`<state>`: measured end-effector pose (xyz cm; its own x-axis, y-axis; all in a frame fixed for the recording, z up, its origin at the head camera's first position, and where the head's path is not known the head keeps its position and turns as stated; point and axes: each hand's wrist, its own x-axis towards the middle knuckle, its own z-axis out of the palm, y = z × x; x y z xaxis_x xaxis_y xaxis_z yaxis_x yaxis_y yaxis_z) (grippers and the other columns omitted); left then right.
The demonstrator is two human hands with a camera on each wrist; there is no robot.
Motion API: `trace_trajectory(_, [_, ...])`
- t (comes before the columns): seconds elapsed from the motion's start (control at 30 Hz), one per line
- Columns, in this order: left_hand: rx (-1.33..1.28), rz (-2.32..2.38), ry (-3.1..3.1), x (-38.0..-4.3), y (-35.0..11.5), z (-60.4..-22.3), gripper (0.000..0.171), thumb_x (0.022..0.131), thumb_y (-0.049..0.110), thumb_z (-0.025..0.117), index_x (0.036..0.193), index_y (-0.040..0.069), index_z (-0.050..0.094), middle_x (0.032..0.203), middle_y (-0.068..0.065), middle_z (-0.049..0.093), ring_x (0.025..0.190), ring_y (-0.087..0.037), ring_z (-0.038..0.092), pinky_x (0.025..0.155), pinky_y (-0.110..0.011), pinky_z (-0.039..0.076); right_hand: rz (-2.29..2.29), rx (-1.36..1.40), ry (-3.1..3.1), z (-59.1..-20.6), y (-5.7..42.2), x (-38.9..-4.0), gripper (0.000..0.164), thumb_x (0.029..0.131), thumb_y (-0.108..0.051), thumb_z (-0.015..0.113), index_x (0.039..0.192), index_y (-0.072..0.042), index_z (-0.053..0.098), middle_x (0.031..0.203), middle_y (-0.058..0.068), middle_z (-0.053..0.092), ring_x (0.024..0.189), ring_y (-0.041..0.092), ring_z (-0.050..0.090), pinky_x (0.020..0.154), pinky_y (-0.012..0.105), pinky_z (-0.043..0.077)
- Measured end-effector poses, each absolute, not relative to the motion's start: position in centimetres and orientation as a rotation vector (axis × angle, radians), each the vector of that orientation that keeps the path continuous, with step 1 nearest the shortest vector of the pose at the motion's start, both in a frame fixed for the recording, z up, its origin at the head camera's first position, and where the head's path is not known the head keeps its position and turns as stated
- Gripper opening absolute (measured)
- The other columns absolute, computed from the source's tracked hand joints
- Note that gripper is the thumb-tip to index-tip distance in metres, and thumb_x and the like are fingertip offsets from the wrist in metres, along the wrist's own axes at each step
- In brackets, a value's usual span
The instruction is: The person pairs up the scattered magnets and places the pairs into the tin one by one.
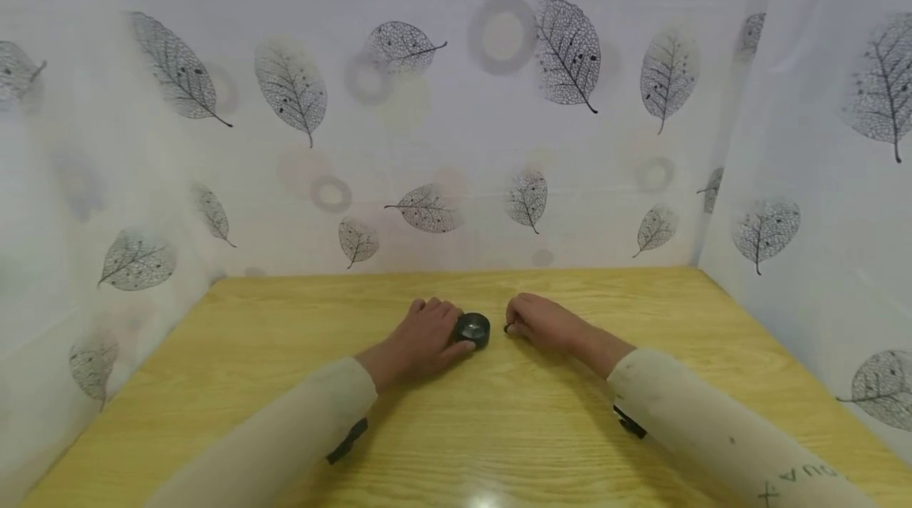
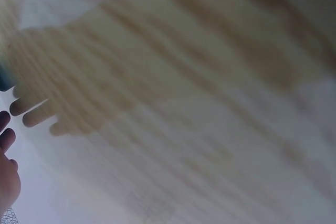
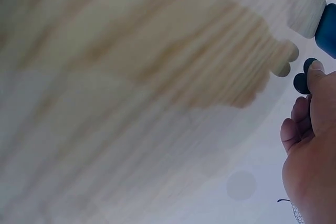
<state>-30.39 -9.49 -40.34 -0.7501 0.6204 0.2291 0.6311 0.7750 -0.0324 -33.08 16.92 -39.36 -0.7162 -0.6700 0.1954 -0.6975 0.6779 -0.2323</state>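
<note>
A dark, round, open-topped container (image 1: 473, 331) stands on the wooden table (image 1: 463, 429), its inside shiny. My left hand (image 1: 427, 338) holds it from the left, thumb at the near side and fingers behind. To the container's right, my right hand (image 1: 545, 322) pinches a small dark piece (image 1: 507, 328) between thumb and fingers, apart from the container. In the right wrist view this small piece (image 3: 300, 83) shows two rounded ends near the blue-looking container (image 3: 328, 30). The left wrist view catches only part of my left hand (image 2: 8, 179) at its edge.
A white curtain (image 1: 442, 128) printed with dark leaves hangs behind the table and along both sides. Dark straps (image 1: 347, 441) show under both sleeves. The wrist views mostly show glossy tabletop with blurred reflections.
</note>
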Motion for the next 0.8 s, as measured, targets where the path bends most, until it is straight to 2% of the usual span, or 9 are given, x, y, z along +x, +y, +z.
trace_trajectory(0.47, [-0.983,-0.094,-2.751,-30.2,-9.5,-40.2,0.053,0.100,0.058,0.046,0.125,0.012,0.054,0.118,-0.003,0.060,0.105,-0.021,0.051,0.096,-0.043,0.035,0.363,1.246,-2.614,-39.4,15.4,-33.3,0.006,0.096,-0.011,0.065,0.096,-0.010,0.059,0.093,-0.001,0.060,0.087,0.014,0.058,0.080,0.032,0.051])
trace_trajectory(0.8, [-0.983,-0.090,-2.749,-30.3,-9.5,-40.2,0.054,0.100,0.059,0.045,0.124,0.011,0.054,0.118,-0.005,0.060,0.105,-0.022,0.051,0.096,-0.043,0.035,0.309,1.155,-2.519,-39.0,14.9,-32.9,0.008,0.095,-0.012,0.068,0.098,-0.010,0.060,0.093,0.001,0.060,0.086,0.016,0.059,0.079,0.032,0.051])
